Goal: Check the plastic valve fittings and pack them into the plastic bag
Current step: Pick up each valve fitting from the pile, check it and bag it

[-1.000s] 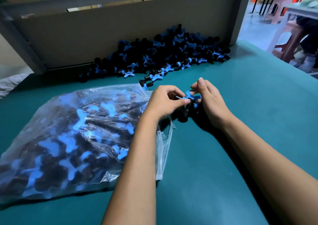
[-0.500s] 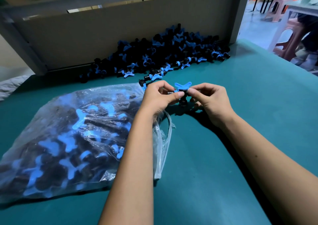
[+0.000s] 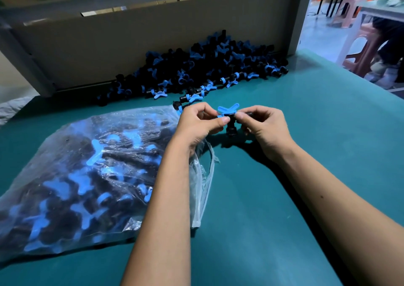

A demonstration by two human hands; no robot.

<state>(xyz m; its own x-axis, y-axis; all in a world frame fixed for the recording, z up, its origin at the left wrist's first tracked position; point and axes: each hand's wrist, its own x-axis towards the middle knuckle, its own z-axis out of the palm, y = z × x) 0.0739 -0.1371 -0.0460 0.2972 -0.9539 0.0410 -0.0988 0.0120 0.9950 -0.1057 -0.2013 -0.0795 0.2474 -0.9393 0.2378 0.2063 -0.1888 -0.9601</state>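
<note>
While the left hand (image 3: 196, 125) and right hand (image 3: 265, 128) each pinch one end of a black valve fitting (image 3: 229, 119) above the table (image 3: 306, 132) middle, its blue handle points up. Left of them lies the filled plastic bag (image 3: 87, 176); loose fittings (image 3: 207, 67) heap along the far edge.
</note>
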